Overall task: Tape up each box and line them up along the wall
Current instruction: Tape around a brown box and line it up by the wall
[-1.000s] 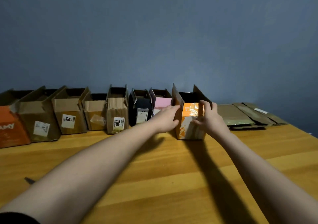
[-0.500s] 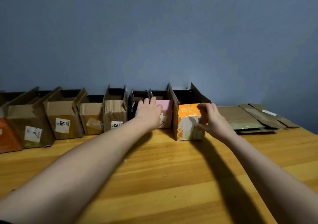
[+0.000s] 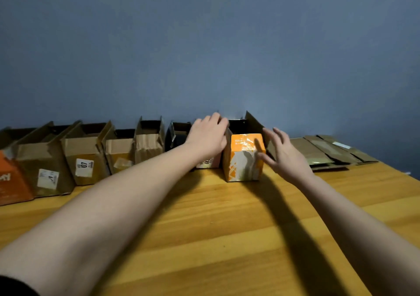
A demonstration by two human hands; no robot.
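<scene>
The orange box [image 3: 244, 157] stands on the table [image 3: 227, 227] against the wall [image 3: 204, 45], ending the row; left hand [image 3: 208, 137] rests, grip released, on its left flap; right hand [image 3: 284, 153] hovers spread-fingered beside its right flap, grasping nothing.

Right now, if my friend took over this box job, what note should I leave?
Left hand: open, lying over the pink box beside the orange-and-white box.
Right hand: open, fingers spread, at that box's right side, gripping nothing.
Done: the boxes stand in a row along the blue wall on the wooden table, top flaps up.
Left: flattened boxes lie at the row's right end, not yet set up, taped or lined up.
</scene>
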